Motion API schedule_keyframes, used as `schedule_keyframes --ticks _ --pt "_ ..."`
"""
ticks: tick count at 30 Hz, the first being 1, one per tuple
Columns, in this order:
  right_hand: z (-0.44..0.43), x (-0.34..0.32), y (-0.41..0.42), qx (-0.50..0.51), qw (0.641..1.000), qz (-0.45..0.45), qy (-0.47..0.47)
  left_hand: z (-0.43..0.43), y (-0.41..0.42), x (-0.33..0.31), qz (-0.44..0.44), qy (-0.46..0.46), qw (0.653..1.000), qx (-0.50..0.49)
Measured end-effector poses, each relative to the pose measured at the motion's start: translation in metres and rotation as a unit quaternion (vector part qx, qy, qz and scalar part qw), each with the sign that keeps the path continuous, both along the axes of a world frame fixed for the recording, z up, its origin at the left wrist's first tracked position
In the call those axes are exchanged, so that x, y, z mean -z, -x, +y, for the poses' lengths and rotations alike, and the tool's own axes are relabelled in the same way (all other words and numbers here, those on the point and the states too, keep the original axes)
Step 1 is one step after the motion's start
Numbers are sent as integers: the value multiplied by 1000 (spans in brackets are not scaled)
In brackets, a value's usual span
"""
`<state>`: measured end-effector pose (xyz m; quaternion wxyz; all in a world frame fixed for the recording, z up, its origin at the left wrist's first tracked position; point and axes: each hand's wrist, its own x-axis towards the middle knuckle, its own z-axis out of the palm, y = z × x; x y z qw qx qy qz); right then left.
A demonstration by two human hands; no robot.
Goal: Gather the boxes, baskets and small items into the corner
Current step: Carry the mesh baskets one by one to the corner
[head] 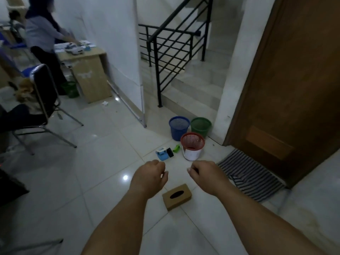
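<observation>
Blue basket, green basket, red basket, tan box, black-and-white striped mat

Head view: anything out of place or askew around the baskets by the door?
Yes. The striped mat is rumpled at its near-left edge, and the tissue box lies alone, apart from the baskets.
</observation>
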<state>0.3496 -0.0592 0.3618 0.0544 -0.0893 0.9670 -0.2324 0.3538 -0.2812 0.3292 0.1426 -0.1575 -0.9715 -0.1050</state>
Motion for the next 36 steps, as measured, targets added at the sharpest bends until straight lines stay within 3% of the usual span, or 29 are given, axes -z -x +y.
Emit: schedule_keyframes --ticks 8,20,30,36 --pt "59 12 139 45 999 -14 -16 59 167 4 -36 12 998 46" --pt "201 34 367 -2 993 -106 -48 191 373 45 -205 -52 974 -86" --pt "233 83 535 -49 979 -188 -64 218 517 100 -282 -41 945 -163" --pt "236 113 651 -71 967 -231 -79 226 606 126 -354 -47 920 -160"
